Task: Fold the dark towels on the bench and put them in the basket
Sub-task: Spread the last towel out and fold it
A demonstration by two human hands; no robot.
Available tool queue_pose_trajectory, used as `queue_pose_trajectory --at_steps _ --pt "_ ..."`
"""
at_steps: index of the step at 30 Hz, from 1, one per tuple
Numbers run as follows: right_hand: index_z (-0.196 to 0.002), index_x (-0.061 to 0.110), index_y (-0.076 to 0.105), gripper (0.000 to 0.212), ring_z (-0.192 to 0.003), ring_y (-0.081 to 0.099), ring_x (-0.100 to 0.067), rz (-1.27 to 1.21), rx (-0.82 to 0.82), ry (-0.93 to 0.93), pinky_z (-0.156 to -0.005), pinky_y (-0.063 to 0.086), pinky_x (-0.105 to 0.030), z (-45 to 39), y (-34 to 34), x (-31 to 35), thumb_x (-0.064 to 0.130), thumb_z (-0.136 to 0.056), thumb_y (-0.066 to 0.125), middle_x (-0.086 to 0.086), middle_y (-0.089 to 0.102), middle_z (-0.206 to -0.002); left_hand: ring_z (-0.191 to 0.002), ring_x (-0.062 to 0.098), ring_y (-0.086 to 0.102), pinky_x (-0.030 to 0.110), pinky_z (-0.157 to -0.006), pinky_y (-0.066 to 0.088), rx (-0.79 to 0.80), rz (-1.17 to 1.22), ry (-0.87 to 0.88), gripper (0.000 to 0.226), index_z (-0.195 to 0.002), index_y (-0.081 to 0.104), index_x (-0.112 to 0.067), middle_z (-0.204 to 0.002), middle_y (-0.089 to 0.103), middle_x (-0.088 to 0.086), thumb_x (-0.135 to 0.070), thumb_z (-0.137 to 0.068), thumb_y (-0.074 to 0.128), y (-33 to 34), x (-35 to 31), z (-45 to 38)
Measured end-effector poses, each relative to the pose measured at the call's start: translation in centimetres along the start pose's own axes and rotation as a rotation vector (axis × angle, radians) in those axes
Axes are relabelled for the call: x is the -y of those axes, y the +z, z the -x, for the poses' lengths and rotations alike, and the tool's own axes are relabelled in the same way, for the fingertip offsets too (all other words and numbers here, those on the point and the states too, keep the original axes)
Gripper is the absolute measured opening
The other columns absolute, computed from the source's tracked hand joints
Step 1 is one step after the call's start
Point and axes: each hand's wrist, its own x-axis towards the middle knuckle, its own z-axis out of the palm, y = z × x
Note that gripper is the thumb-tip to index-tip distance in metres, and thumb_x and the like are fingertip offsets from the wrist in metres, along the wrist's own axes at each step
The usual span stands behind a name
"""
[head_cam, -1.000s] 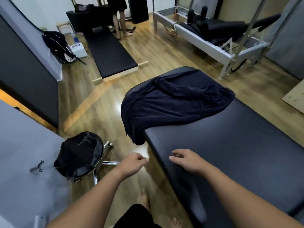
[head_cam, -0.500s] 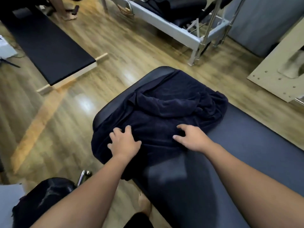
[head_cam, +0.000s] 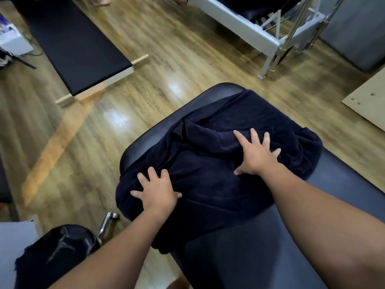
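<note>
A crumpled dark navy towel point(head_cam: 212, 180) lies over the far end of the black padded bench point(head_cam: 270, 257), with its left edge hanging over the bench side. My left hand point(head_cam: 157, 191) rests flat on the towel's near-left part, fingers spread. My right hand point(head_cam: 255, 154) presses flat on the rumpled folds farther right, fingers spread wide. Neither hand grips the cloth. No basket is in view.
A black stool point(head_cam: 62, 251) with a chrome frame and dark cloth on it stands at the lower left. A low black mat platform point(head_cam: 77, 44) lies on the wooden floor at upper left. A metal-framed exercise bed point(head_cam: 270, 32) stands at upper right; a beige board point(head_cam: 368, 99) lies at right.
Both hands went from the bare near end of the bench onto the towel. My right hand has slid farther across the folds and spread its fingers. The view has moved closer.
</note>
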Motion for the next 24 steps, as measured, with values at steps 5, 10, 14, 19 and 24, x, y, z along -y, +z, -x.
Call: queue_pose_trajectory --at_steps 5,10,14,19,24 --pt "-0.144 0.068 -0.006 0.132 -0.146 0.003 -0.036 -0.016 0.040 0.006 -0.100 0.043 -0.067 0.0 -0.2 -2.5 0.070 -0.050 0.088 0.008 0.007 -0.160 -0.146 0.039 0.014 0.079 -0.105 0.025 -0.040 -0.014 0.046 0.055 -0.133 0.048 -0.025 -0.154 0.025 0.008 -0.042 -0.088 0.074 0.5 -0.2 0.6" --pt "-0.150 0.061 0.001 0.125 -0.146 0.006 -0.037 -0.077 0.033 0.073 -0.104 0.046 -0.056 3.3 1.1 -5.9 0.065 -0.059 0.087 0.003 0.009 -0.160 -0.140 0.034 0.023 0.077 -0.105 0.026 -0.083 -0.030 0.118 0.042 -0.123 0.050 -0.026 -0.150 0.033 0.005 -0.035 -0.089 0.072 1.4 -1.5 2.1" --pt "-0.151 0.060 0.002 0.125 -0.144 0.011 -0.036 -0.136 0.025 0.173 -0.101 0.047 -0.051 7.4 2.8 -10.4 0.061 -0.061 0.089 0.002 0.009 -0.159 -0.139 0.032 0.025 0.075 -0.107 0.027 -0.066 -0.090 0.224 0.040 -0.123 0.047 -0.027 -0.149 0.034 0.004 -0.032 -0.091 0.071 2.3 -4.1 4.2" --pt "-0.151 0.059 0.002 0.124 -0.144 0.012 -0.034 -0.255 -0.012 0.334 -0.098 0.048 -0.051 14.1 5.5 -18.1 0.058 -0.063 0.089 0.003 0.010 -0.158 -0.144 0.034 0.020 0.074 -0.110 0.024 -0.013 -0.189 0.435 0.043 -0.128 0.043 -0.028 -0.152 0.031 0.004 -0.026 -0.093 0.067 5.0 -10.3 8.3" --pt "-0.149 0.061 0.004 0.121 -0.145 0.013 -0.036 -0.362 -0.072 0.531 -0.096 0.049 -0.052 22.3 9.4 -27.3 0.062 -0.061 0.087 0.002 0.010 -0.158 -0.146 0.036 0.017 0.075 -0.109 0.024 0.007 -0.274 0.634 0.043 -0.129 0.042 -0.028 -0.156 0.028 0.006 -0.025 -0.094 0.066 8.8 -17.8 13.3"
